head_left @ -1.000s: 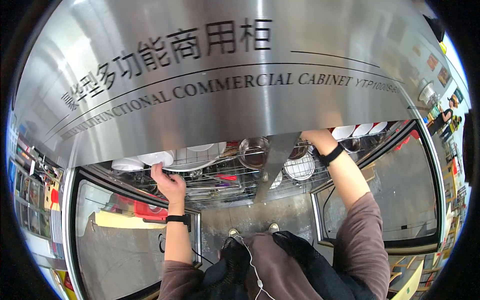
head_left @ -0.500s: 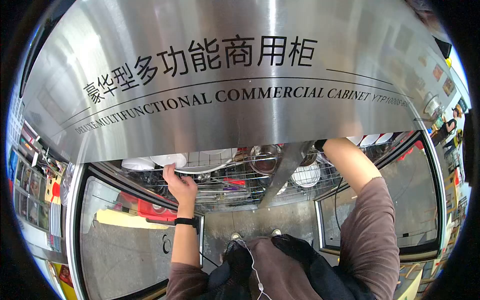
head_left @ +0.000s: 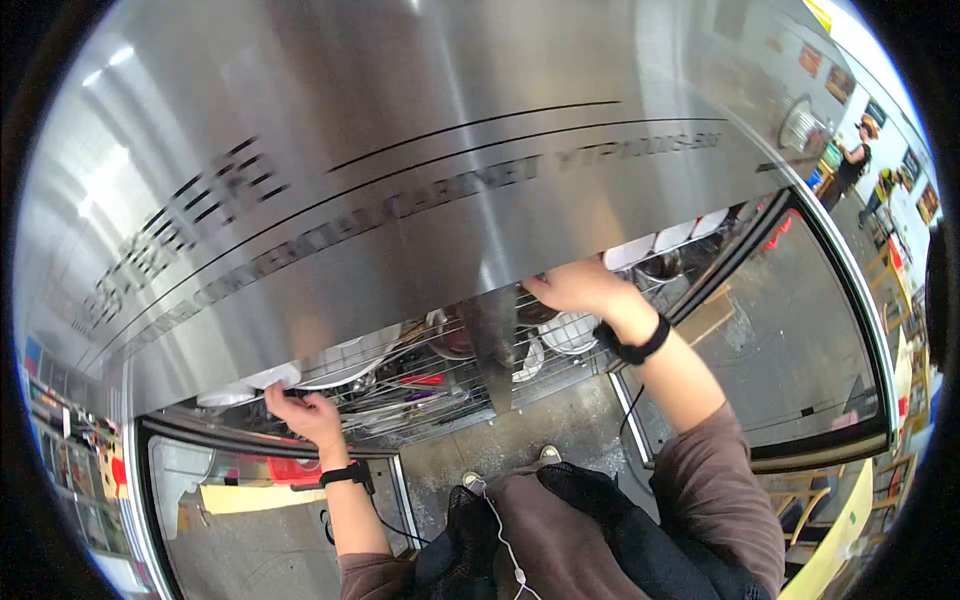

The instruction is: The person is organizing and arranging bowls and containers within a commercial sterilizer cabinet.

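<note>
My left hand [head_left: 308,415] is at the front of the cabinet's wire rack [head_left: 575,318], fingers curled at the rim of a white bowl [head_left: 272,376], thumb apart from them. Another white bowl [head_left: 226,395] sits to its left, and a large white dish [head_left: 352,362] to its right. On the other side of the centre post [head_left: 492,350], my right hand [head_left: 585,290] reaches in just below the steel panel's edge. Its fingertips are mostly hidden, so I cannot make out what they touch. A round white dish [head_left: 570,335] lies below that hand.
The steel panel [head_left: 420,130] covers the upper view. Glass doors stand open at left [head_left: 260,520] and right [head_left: 750,370]. Utensils with a red handle [head_left: 425,380] lie on the rack. White bowls [head_left: 660,240] line the right side. A person [head_left: 855,165] is far right.
The view has turned and shifted to the right. My right hand, largely behind the panel before, has drawn back into sight near the post. My left hand stays by the white bowl.
</note>
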A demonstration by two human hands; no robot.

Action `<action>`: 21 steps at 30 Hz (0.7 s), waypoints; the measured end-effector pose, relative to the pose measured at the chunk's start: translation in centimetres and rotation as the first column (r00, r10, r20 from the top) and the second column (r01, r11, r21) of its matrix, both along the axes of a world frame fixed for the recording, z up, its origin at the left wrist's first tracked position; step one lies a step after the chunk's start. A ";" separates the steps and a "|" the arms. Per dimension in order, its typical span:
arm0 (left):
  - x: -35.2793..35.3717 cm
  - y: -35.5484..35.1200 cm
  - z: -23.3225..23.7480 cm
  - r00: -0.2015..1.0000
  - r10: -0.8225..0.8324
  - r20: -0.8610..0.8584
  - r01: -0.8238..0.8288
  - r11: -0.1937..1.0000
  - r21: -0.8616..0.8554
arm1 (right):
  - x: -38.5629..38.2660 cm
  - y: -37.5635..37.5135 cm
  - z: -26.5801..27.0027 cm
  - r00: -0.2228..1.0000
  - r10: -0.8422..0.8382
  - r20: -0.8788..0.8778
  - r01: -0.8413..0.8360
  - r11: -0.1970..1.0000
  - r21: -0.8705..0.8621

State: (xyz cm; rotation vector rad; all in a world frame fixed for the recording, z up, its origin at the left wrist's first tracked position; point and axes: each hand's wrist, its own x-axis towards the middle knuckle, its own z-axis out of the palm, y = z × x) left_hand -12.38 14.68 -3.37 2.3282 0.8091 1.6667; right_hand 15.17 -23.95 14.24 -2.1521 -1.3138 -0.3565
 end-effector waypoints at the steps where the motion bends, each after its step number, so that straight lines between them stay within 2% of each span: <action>1: 0.4 -0.4 0.3 0.999 -0.003 0.035 0.005 0.999 -0.051 | -0.6 -1.6 0.2 0.980 -0.024 -0.200 0.042 0.996 0.084; 2: 0.4 0.2 -0.4 1.000 0.018 0.017 -0.019 1.000 0.011 | -0.9 -3.2 -0.5 0.952 -0.056 -0.300 0.120 0.972 0.201; 4: 1.1 -1.0 0.5 0.997 0.019 0.074 -0.013 0.997 -0.070 | -0.6 -6.3 -2.6 0.911 -0.287 -0.297 0.374 0.878 0.299; 5: 1.0 -0.6 -0.1 0.998 0.042 0.055 -0.035 0.992 -0.121 | 0.2 -7.6 -4.2 0.872 -0.367 -0.325 0.469 0.817 0.336; 6: 1.2 -0.7 0.1 0.997 0.056 0.048 -0.051 0.995 -0.088 | 0.7 -8.7 -5.1 0.804 -0.434 -0.406 0.572 0.751 0.329; 7: 1.4 -0.8 0.2 0.996 0.074 0.042 -0.071 0.996 -0.056 | 1.4 -9.5 -6.0 0.780 -0.446 -0.439 0.603 0.723 0.337; 8: 1.4 -1.1 0.2 0.995 0.095 0.034 -0.094 0.995 -0.023 | 2.0 -10.2 -6.6 0.756 -0.454 -0.472 0.632 0.696 0.341; 10: 1.3 -1.4 0.4 0.993 0.115 -0.011 -0.115 0.993 -0.036 | 2.9 -10.7 -6.9 0.803 -0.464 -0.373 0.594 0.675 0.437; 12: 1.2 -2.5 1.2 0.982 0.176 -0.066 -0.171 0.983 0.066 | 3.5 -11.1 -6.6 0.828 -0.501 -0.252 0.558 0.690 0.461; 13: 1.3 -4.1 2.5 0.993 0.107 -0.053 -0.111 0.991 -0.079 | 3.5 -11.0 -6.0 0.821 -0.507 -0.263 0.570 0.699 0.431; 16: 0.3 -5.0 3.6 0.974 0.131 -0.187 -0.151 0.984 -0.096 | 3.9 -10.5 -5.1 0.793 -0.521 -0.316 0.607 0.721 0.335; 19: 0.0 -4.9 3.6 0.962 0.133 -0.240 -0.156 0.985 -0.080 | 4.9 -9.8 -5.5 0.795 -0.508 -0.332 0.603 0.720 0.343; 21: -0.1 -5.3 4.1 0.950 0.145 -0.277 -0.177 0.980 -0.092 | 5.3 -9.3 -5.7 0.775 -0.480 -0.410 0.620 0.704 0.348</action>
